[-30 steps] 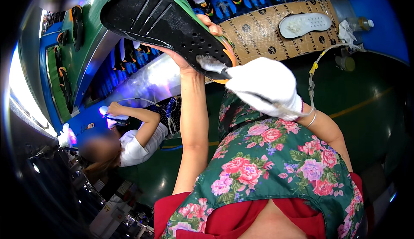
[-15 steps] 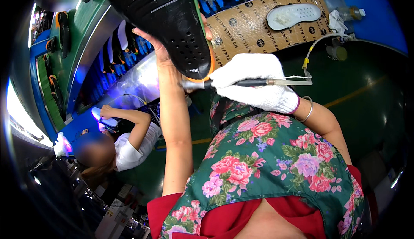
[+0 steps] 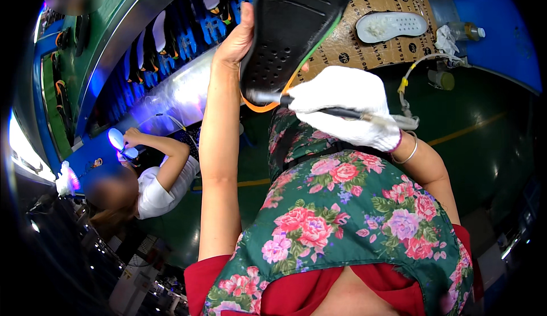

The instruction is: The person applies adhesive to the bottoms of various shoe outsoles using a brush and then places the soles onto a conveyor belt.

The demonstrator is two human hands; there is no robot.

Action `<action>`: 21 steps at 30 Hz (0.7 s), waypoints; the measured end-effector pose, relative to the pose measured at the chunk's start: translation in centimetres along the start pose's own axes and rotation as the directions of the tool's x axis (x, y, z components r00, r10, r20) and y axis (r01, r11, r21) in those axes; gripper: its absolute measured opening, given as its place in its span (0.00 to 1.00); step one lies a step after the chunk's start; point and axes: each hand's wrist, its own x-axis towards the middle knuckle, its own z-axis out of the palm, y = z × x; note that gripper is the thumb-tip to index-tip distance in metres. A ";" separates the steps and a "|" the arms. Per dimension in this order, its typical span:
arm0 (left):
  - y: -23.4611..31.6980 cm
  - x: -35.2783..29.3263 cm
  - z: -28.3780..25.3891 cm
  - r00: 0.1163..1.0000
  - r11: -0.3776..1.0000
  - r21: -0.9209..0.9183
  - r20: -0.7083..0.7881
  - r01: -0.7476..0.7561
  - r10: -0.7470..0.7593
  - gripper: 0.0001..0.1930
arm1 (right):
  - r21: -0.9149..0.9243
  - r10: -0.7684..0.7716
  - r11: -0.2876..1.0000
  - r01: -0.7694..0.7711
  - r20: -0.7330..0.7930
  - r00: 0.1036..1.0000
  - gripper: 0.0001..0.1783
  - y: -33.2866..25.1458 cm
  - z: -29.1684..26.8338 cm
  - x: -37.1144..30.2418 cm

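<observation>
My bare left hand [image 3: 234,45] holds up a black shoe sole [image 3: 279,59] with small holes and an orange and green edge. Its thumb shows at the left side; a fingertip peeks out on the right, while the other fingers are hidden behind the sole. In a white knit glove, my right hand [image 3: 342,102] is closed around a dark-handled brush [image 3: 336,112] joined to a hose. The pale bristles, blurred, touch the rounded lower end of the sole, inside the orange rim.
A white insole [image 3: 391,27] with grainy residue lies on the brown printed cardboard [image 3: 356,54]. Beyond it are a crumpled tissue [image 3: 446,39] and a clear bottle [image 3: 464,31]. Blue racks [image 3: 191,42] hold several shoe parts. At left, a co-worker [image 3: 165,185] handles another sole.
The sole has moved right in view and turned more upright. The brush tip has gone from outside the sole's end onto its inner surface. My left thumb now shows higher up.
</observation>
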 end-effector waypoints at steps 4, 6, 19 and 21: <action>0.7 0.7 -1.2 0.998 0.965 0.255 -0.025 0.069 -0.065 0.45 | -0.331 -0.264 0.901 0.280 0.094 0.960 0.12 0.9 1.7 -1.0; 0.7 0.4 -1.6 0.990 0.947 0.293 0.009 0.130 -0.138 0.41 | -0.235 -0.190 0.948 0.215 0.124 0.974 0.11 0.9 1.7 -1.0; 2.4 1.1 2.1 0.927 0.620 0.736 -0.030 0.274 -0.374 0.44 | 0.008 0.020 1.000 -0.021 0.104 0.994 0.10 -0.4 1.0 0.5; 0.8 1.2 1.1 0.936 0.585 0.755 -0.107 0.295 -0.334 0.44 | -0.059 -0.055 0.996 0.061 0.100 0.994 0.10 -0.1 1.4 0.8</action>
